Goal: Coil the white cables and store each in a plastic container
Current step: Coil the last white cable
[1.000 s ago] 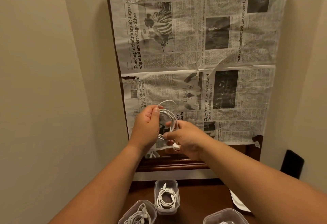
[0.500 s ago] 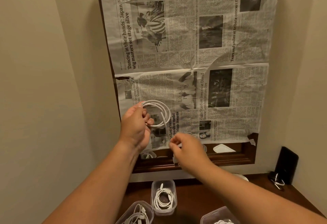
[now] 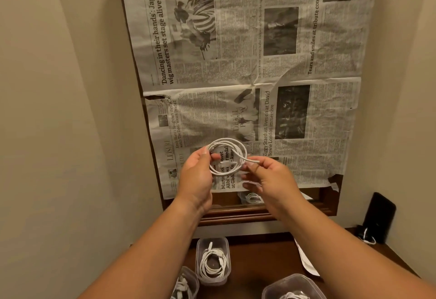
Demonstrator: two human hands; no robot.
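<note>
The left hand (image 3: 195,177) pinches the white cable (image 3: 227,156) loops, held up by the newspaper (image 3: 306,121). The right hand (image 3: 270,178) pinches the loose end. Three near plastic containers (image 3: 212,239) hold cables already. This cable is not put away yet.

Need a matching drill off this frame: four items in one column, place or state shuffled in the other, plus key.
Items
1. white cable coil
2. middle plastic container
3. black device
4. newspaper

Place or state
A. stands upright at the far right of the table
B. hangs over the wooden frame
C. held above the table by left hand and right hand
D. sits on the table with a stored cable inside

Pairs: 1-C, 2-D, 3-A, 4-B
</note>
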